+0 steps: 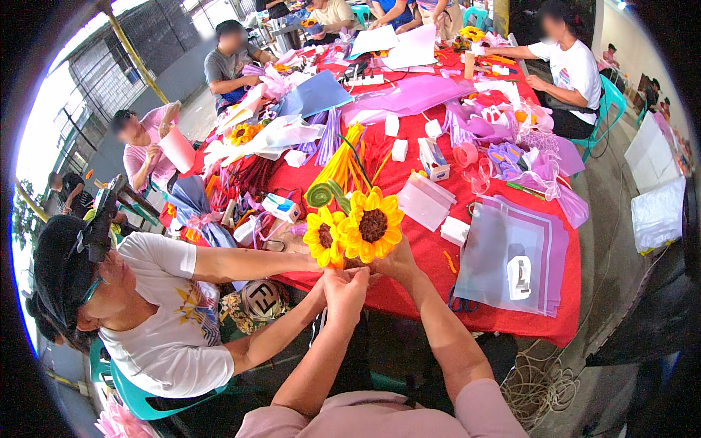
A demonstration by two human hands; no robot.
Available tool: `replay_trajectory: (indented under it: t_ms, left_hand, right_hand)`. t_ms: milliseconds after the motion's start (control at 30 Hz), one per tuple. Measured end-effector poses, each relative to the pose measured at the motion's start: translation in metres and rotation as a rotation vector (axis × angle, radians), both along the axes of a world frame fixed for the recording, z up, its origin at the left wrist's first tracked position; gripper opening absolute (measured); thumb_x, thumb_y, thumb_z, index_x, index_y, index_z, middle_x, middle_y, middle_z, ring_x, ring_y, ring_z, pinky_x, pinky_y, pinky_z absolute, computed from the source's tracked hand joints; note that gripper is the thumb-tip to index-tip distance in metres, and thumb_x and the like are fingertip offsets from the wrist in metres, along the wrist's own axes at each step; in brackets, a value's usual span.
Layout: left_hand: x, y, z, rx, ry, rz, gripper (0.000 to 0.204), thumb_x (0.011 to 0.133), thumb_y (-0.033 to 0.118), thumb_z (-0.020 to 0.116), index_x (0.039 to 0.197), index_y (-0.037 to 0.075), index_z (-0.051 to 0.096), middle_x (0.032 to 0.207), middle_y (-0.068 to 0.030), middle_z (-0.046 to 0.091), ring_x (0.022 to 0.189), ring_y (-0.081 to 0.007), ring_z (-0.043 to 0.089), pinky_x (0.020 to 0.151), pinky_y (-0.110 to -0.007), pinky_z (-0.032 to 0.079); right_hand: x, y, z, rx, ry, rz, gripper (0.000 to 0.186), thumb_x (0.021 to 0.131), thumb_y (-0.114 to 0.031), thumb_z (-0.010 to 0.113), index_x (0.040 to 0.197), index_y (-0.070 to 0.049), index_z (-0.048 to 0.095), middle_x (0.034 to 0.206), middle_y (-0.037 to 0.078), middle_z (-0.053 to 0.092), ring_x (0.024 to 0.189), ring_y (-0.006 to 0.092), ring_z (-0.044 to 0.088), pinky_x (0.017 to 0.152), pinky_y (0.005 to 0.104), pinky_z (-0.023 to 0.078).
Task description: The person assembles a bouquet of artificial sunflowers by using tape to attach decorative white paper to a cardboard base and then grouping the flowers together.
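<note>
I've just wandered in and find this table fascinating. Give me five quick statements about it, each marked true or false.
1. The person's left hand and right hand are both close to two artificial sunflowers. True.
2. The sunflowers have blue petals. False: their petals are yellow.
3. A green spiral shows just above the smaller sunflower in the picture, against the red tablecloth. True.
4. The tangled cable lies on the tablecloth. False: the cable is on the floor.
5. A co-worker in white sits at the person's left. True.
</note>
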State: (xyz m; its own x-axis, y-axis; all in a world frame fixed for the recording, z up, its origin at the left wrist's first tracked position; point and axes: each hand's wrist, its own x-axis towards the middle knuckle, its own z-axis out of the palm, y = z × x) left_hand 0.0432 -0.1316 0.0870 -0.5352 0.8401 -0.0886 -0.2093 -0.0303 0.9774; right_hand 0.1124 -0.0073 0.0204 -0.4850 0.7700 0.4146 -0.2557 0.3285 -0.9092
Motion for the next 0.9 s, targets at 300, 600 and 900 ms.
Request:
replay_trajectory:
  t_ms: [300,600,900]
  left_hand:
    - [0.008,-0.002,0.000,-0.031,0.044,0.050,0.043,0.079,-0.005,0.062,0.120,-0.001,0.049,0.102,-0.0059,0.062,0.077,-0.0123,0.063,0.057,-0.022,0.050]
    - [0.013,0.001,0.006,0.085,-0.015,0.047,0.057,0.079,-0.008,0.060,0.129,0.003,0.036,0.100,-0.0061,0.058,0.073,-0.0094,0.058,0.056,-0.019,0.046]
    - [-0.001,-0.004,-0.010,0.085,-0.101,0.053,0.055,0.077,-0.011,0.058,0.127,0.004,0.040,0.113,-0.0059,0.056,0.086,-0.0123,0.060,0.063,-0.021,0.050]
  right_hand:
    - [0.003,-0.004,-0.004,-0.090,0.123,0.094,0.085,0.064,-0.049,0.080,0.126,-0.006,0.039,0.120,0.008,0.054,0.113,0.0226,0.053,0.095,0.0346,0.043]
    - [-0.001,0.000,-0.005,0.166,-0.066,-0.002,0.062,0.073,-0.037,0.074,0.120,-0.006,0.048,0.116,0.010,0.058,0.110,0.0254,0.056,0.093,0.0355,0.045]
    - [-0.001,-0.010,0.016,0.085,-0.056,-0.055,0.042,0.076,-0.029,0.071,0.109,-0.008,0.057,0.106,0.009,0.063,0.100,0.0274,0.061,0.085,0.0378,0.048]
